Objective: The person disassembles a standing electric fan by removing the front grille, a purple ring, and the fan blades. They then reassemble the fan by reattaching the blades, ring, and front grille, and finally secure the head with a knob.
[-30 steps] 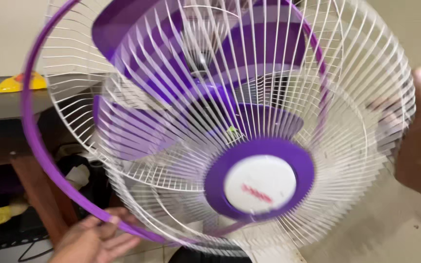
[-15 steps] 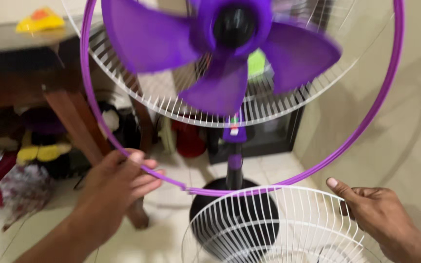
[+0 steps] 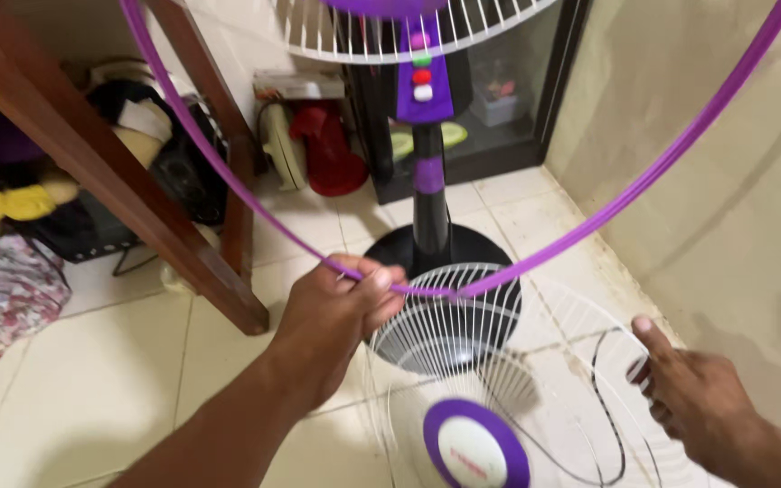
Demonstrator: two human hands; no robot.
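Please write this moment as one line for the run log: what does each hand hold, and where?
left hand: grips purple ring at its bottom | right hand: holds white front grille by its edge, low over floor | fan stand: upright behind

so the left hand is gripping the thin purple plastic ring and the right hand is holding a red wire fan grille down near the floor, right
Not quite: the grille is white, not red. The head view shows the left hand gripping the thin purple plastic ring, while the right hand holds the white wire fan grille with its purple centre cap low over the tiled floor.
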